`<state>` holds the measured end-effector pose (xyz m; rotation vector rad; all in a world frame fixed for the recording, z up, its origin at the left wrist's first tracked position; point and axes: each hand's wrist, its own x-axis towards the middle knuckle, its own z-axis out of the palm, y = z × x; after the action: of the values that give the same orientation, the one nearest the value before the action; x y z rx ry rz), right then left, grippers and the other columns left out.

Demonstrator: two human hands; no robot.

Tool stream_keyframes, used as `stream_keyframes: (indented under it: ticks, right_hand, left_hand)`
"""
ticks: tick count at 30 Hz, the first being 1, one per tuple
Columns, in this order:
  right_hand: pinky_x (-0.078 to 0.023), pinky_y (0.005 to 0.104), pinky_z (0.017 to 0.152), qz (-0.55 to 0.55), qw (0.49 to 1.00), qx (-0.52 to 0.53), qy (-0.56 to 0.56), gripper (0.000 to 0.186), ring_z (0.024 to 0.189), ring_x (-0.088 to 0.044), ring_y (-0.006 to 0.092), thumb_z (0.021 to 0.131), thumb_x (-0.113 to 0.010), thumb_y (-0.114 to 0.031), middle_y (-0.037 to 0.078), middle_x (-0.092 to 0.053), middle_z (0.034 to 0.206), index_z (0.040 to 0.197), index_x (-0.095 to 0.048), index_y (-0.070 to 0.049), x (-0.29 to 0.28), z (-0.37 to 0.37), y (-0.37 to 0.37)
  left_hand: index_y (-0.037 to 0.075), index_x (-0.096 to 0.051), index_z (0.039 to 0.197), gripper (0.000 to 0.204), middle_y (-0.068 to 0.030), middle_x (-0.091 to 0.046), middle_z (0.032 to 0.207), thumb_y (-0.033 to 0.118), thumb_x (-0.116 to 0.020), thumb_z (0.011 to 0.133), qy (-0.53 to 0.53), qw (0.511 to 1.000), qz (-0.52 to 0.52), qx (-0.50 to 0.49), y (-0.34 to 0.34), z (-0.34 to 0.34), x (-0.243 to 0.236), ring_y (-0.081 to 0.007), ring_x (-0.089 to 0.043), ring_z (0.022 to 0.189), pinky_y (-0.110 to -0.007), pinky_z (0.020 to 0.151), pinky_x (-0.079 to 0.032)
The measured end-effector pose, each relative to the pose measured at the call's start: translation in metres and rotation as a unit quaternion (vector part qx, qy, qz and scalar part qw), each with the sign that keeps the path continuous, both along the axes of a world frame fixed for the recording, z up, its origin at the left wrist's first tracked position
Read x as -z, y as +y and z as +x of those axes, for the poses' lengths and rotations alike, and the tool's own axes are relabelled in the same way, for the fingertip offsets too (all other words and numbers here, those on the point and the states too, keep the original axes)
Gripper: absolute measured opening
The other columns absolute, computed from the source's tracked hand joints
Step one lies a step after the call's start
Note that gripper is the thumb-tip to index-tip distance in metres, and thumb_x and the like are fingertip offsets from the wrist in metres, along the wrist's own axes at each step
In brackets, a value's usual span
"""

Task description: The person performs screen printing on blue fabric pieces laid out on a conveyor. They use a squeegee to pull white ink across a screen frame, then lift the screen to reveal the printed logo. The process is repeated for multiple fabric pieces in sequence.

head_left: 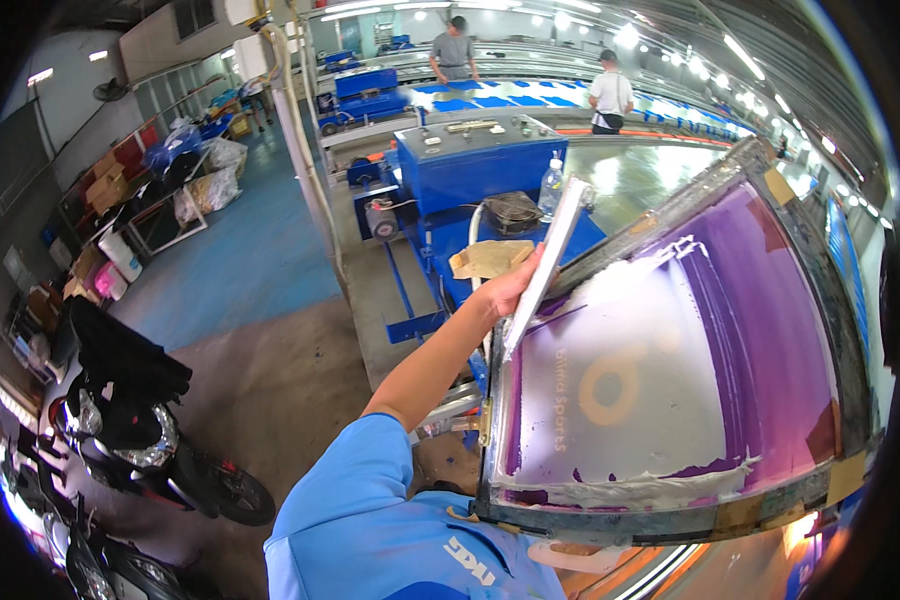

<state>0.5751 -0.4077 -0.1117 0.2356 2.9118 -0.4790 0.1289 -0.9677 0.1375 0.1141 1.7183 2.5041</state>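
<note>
My left hand [510,290] is closed on a long white squeegee [550,265], its fingers mostly hidden behind the bar. The squeegee stands tilted at the left edge of a screen-printing frame [660,522]. This frame tilts up in front of me, with grey, worn sides. Its mesh is purple [780,300] toward the right, while white ink [640,320] covers much of the left and middle. An orange logo shows through the ink. Thick white ink lies along the upper and lower edges. My right hand does not show.
Behind the frame stands a blue machine box [480,165], with a clear bottle [552,185] and a tan pad [490,260] nearby. Motorbikes [160,450] are parked at left. Two people [610,95] stand by long tables with blue pieces. A pole [305,150] rises left of the machine.
</note>
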Motion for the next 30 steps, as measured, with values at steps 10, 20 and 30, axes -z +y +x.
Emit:
stream_keyframes:
  ticks: [10, 20, 30]
  right_hand:
    - [-0.054, 0.0493, 0.084, -0.033, 0.999, 0.035, -0.015, 0.027, 0.094, -0.069, 0.0395, 0.081, -0.07, -0.019, 0.017, -0.074, 0.095, 0.107, -0.077, -0.015, 0.004, 0.025, -0.032]
    - [-0.053, 0.0502, 0.083, 0.009, 0.998, 0.031, 0.051, 0.031, 0.09, -0.068, 0.0376, 0.085, -0.064, -0.019, 0.014, -0.074, 0.096, 0.112, -0.078, -0.021, 0.024, 0.043, -0.076]
    - [-0.051, 0.0487, 0.091, -0.061, 0.996, 0.06, 0.01, 0.03, 0.1, -0.067, 0.0386, 0.087, -0.061, -0.018, 0.017, -0.073, 0.103, 0.113, -0.077, -0.017, -0.015, 0.052, -0.119]
  left_hand:
    - [0.008, -0.067, 0.114, 0.076, 0.0046, -0.056, 0.087, 0.077, -0.041, 0.096, -0.098, 0.995, -0.015, -0.031, -0.028, 0.008, 0.03, -0.0084, -0.051, 0.084, -0.031, 0.077, -0.048]
    - [0.015, -0.048, 0.062, 0.078, 0.0055, -0.037, 0.063, 0.081, -0.024, 0.096, -0.015, 0.994, -0.103, 0.047, -0.037, 0.003, 0.04, -0.0087, -0.029, 0.059, -0.025, 0.054, -0.025]
    - [0.016, -0.047, 0.058, 0.036, 0.0043, -0.039, 0.056, 0.024, -0.069, 0.086, -0.044, 0.993, -0.016, 0.105, -0.013, -0.038, 0.056, -0.0084, -0.035, 0.047, -0.027, 0.043, -0.022]
